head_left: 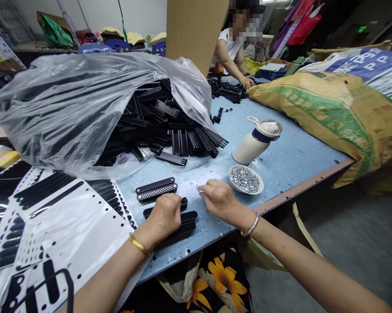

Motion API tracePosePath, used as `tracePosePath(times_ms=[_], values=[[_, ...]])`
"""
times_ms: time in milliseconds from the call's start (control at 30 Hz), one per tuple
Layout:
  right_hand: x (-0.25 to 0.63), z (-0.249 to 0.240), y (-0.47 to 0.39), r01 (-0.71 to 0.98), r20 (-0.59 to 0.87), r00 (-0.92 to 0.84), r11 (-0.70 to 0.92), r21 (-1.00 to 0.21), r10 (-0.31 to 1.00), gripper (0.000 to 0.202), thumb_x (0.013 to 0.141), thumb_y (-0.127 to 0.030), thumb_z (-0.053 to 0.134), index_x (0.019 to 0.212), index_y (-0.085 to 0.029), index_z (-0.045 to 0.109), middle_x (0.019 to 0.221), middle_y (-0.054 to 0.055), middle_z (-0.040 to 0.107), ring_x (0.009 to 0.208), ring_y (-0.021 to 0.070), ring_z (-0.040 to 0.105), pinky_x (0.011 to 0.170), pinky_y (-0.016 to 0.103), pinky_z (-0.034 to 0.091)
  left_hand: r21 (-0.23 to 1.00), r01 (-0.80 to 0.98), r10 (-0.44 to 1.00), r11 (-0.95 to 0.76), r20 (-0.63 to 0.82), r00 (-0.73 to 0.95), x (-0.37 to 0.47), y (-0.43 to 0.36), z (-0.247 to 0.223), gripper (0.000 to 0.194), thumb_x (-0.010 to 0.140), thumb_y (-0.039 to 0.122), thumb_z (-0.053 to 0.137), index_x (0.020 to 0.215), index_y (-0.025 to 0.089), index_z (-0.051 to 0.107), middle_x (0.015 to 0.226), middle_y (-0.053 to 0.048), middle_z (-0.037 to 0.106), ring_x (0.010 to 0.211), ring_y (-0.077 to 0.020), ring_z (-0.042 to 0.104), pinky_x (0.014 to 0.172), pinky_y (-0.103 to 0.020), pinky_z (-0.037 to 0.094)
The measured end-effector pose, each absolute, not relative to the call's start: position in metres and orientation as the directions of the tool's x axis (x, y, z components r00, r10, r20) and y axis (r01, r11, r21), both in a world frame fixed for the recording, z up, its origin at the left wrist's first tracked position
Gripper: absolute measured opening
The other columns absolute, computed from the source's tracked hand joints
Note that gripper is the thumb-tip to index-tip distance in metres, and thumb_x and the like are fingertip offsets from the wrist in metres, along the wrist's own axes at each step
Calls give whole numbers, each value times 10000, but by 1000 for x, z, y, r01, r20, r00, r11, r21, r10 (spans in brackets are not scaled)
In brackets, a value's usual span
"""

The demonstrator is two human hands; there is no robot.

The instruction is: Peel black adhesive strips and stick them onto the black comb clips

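Observation:
Closed like a fist, my left hand (166, 215) is around a black plastic strip (146, 212), whose ends show on both sides of it. Right beside it lie two plain black strips with rounded ends (184, 227). Just beyond are two black pieces with a lattice pattern (156, 189), side by side. My right hand (217, 198) pinches thumb and forefinger together above the blue tabletop; whatever is between the fingertips is too small to make out. Tiny silvery bits (194, 185) lie by those fingertips. A white bowl (231, 184) of small shiny metal pieces, apparently screws, stands behind the right hand.
A clear plastic bag (68, 104) spills many black parts (153, 126) at the back left. Behind the bowl stands a white bottle (252, 145). Yellow sacks (326, 113) line the right side. Printed sheets (75, 221) cover the left. Another person (230, 54) works across the table (293, 152).

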State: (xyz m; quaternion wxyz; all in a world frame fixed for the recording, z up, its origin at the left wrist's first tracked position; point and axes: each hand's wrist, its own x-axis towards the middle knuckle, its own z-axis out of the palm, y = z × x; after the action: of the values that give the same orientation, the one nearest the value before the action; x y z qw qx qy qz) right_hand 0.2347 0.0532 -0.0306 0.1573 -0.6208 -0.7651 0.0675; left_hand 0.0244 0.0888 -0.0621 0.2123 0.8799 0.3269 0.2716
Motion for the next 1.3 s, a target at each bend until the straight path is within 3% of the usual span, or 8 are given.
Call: tracePosePath(times_ms=[67, 133, 400, 800, 1300], values=[[223, -32, 51, 807, 193, -169, 248, -535, 967, 123, 817, -108, 598, 808, -145, 715, 733, 68, 627, 717, 196, 588, 687, 299, 440, 557, 457, 694, -693, 345, 632, 24, 89, -62, 196, 828, 50, 502, 747, 168, 635, 687, -63, 650, 672, -196, 640, 651, -289, 491], [212, -35, 50, 708, 182, -138, 226, -670, 973, 81, 781, -112, 647, 771, -158, 713, 674, 26, 618, 614, 151, 566, 605, 258, 437, 554, 461, 695, -693, 345, 630, 24, 89, -63, 194, 828, 52, 501, 762, 165, 643, 694, -67, 654, 684, -198, 645, 658, -292, 495], [193, -54, 57, 546, 94, 29, 63, -836, 995, 44, 714, -136, 669, 680, -165, 674, 577, -15, 625, 499, 112, 538, 460, 199, 413, 521, 477, 682, -708, 330, 652, 25, 88, -62, 203, 818, 54, 465, 754, 153, 631, 701, -94, 664, 679, -215, 638, 648, -307, 499], [193, -41, 57, 419, 39, 75, 4, -908, 996, 97, 650, -128, 592, 604, -170, 667, 547, -28, 587, 515, 104, 489, 489, 212, 373, 568, 468, 703, -678, 313, 638, 25, 88, -62, 195, 825, 47, 487, 773, 153, 643, 729, -93, 670, 715, -221, 656, 678, -313, 499], [190, -47, 66, 201, -125, 90, -141, -969, 988, 51, 592, -195, 613, 560, -164, 638, 442, -52, 518, 390, 81, 425, 376, 188, 329, 558, 474, 700, -681, 305, 646, 25, 87, -61, 207, 834, 50, 464, 780, 148, 637, 733, -101, 673, 717, -222, 651, 680, -315, 499]])
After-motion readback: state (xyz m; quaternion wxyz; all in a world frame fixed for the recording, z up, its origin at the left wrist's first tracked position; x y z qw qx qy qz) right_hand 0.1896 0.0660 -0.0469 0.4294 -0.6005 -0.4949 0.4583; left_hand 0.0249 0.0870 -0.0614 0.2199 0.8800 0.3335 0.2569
